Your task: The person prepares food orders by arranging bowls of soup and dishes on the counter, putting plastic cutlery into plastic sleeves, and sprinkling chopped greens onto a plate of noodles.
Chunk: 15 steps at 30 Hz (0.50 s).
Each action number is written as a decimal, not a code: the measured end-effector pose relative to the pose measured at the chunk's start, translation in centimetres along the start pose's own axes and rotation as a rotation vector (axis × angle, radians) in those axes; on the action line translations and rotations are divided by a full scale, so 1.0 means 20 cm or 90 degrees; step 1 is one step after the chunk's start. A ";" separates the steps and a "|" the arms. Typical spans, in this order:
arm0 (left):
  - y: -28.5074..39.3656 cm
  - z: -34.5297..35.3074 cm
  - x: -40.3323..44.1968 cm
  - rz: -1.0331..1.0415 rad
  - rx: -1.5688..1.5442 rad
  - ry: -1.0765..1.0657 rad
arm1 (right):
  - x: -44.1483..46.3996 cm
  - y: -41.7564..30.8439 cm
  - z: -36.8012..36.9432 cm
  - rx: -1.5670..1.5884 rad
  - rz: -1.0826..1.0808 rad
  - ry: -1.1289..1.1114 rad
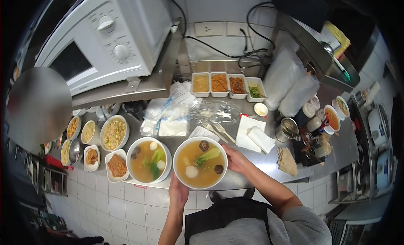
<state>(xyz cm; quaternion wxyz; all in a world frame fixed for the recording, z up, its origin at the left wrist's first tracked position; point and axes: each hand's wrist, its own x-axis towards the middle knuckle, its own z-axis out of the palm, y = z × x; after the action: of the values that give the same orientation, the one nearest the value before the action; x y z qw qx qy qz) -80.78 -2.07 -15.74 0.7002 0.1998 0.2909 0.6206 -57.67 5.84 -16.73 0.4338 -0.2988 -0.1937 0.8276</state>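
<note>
Between my two hands is a white bowl of clear soup (200,163) with balls, mushroom and green bok choy in it. My left hand (179,190) grips its lower left side, and my right hand (235,158) holds the right rim; the fingers are partly hidden under the bowl. Just left of it stands a second soup bowl (145,163) with similar contents. Beyond that sit a small dish of browned meat (117,166) and a bowl of fried rice (114,133).
A microwave (113,38) sits on a shelf at upper left. Four-sided white tubs of toppings (219,83) line the back. Plastic forks (219,129), napkins (251,133), a metal cup (287,129) and sauce bottles (313,123) lie rightward. A person (40,104) stands at far left.
</note>
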 end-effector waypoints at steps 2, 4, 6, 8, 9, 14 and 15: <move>0.00 -0.01 -0.03 -0.001 0.021 -0.008 | -0.07 -0.01 0.01 0.018 -0.009 -0.001; 0.02 0.06 -0.08 -0.008 0.053 -0.019 | -0.15 -0.01 0.02 0.022 -0.037 -0.004; 0.03 0.17 -0.15 -0.025 0.082 -0.018 | -0.24 -0.01 0.02 0.026 -0.061 -0.019; 0.02 0.23 -0.22 -0.029 0.117 -0.030 | -0.30 0.02 -0.04 0.033 -0.090 -0.075; 0.01 0.25 -0.25 -0.047 0.110 -0.028 | -0.39 -0.01 -0.03 0.036 -0.100 -0.050; -0.06 0.55 -0.45 -0.103 0.139 0.016 | -0.85 -0.15 0.06 0.058 -0.079 0.070; -0.09 0.59 -0.49 -0.109 0.179 -0.012 | -0.92 -0.16 0.03 0.067 -0.091 0.064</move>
<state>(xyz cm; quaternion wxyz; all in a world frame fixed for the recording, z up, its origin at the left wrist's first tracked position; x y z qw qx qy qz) -72.27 -11.06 -6.57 0.7182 0.2757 0.3843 0.5103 -47.88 -7.83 -8.37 0.5160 -0.3025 -0.1487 0.7875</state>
